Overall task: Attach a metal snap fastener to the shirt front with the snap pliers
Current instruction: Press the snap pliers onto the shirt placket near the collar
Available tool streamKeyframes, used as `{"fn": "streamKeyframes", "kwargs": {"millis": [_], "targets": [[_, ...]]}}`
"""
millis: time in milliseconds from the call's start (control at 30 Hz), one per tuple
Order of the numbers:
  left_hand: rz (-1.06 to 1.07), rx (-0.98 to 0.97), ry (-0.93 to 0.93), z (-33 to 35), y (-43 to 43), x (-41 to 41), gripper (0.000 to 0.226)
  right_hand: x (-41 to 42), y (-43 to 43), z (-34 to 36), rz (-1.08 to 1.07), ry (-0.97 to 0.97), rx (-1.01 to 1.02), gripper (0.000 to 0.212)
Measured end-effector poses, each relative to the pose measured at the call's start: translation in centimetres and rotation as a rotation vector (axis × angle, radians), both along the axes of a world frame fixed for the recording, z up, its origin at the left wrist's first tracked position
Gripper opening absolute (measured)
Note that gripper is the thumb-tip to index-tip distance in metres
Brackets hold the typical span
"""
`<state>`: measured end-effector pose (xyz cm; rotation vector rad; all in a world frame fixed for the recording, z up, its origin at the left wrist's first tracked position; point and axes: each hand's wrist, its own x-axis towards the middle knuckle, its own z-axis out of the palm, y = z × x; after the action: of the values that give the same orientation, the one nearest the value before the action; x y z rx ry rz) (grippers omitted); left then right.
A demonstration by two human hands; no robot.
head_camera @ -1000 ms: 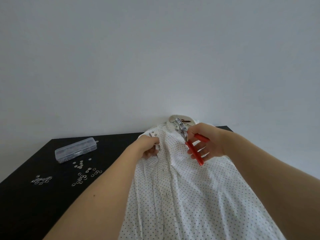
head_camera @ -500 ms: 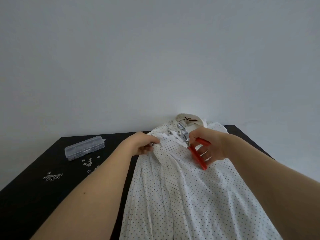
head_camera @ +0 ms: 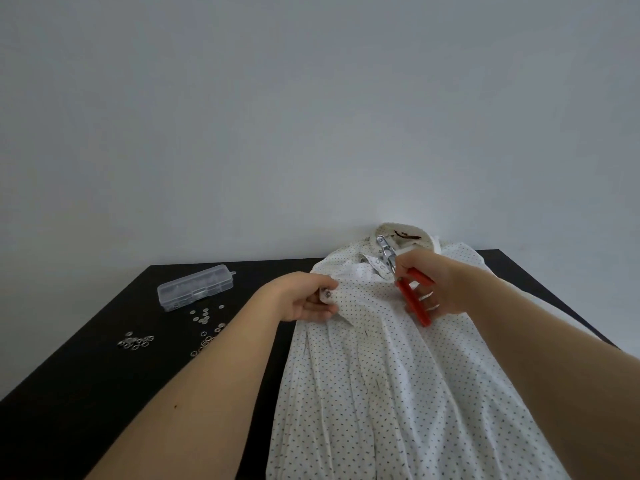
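Note:
A white shirt with small dark dots (head_camera: pixel 391 375) lies lengthwise on the black table (head_camera: pixel 86 393), collar at the far end. My left hand (head_camera: pixel 304 301) pinches the left front edge of the shirt, where a metal snap (head_camera: pixel 327 292) shows at my fingertips. My right hand (head_camera: pixel 436 289) holds the snap pliers (head_camera: pixel 408 296) by their red handles; the metal jaws (head_camera: pixel 386 252) point up toward the collar, just above the shirt placket. More snaps sit on the placket (head_camera: pixel 377 265) near the jaws.
A clear plastic box (head_camera: pixel 195 287) lies at the table's far left. Several loose metal snap parts (head_camera: pixel 204 317) are scattered in front of it, with another small pile (head_camera: pixel 135 342) further left. A plain grey wall rises behind the table.
My left hand has pulled the shirt's front edge left and toward me, and the snap now shows at the fingertips. My right hand and pliers have barely moved on the shirt. The view has shifted slightly.

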<state>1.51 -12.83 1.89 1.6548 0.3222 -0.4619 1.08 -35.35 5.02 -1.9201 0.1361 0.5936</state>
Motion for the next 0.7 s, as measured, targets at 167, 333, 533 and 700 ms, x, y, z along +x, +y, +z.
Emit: {"fn": "streamKeyframes", "kwargs": {"millis": [167,333,533,700], "targets": [[-0.014,0.037,-0.019,-0.1,0.0,0.4,0.037,0.9,1.0,-0.6,-0.003,-0.075,-0.012,0.032],[-0.083,0.011,0.0,0.1,0.1,0.5,0.036,2.1,1.6,-0.8,-0.006,-0.085,-0.05,0.036],[-0.072,-0.147,0.067,0.3,-0.3,0.3,0.012,2.7,1.6,-0.4,0.006,-0.08,-0.066,0.031],[0.019,-0.315,0.046,0.3,-1.5,0.4,0.011,1.5,0.1,0.8,-0.01,-0.036,-0.053,0.032]]}}
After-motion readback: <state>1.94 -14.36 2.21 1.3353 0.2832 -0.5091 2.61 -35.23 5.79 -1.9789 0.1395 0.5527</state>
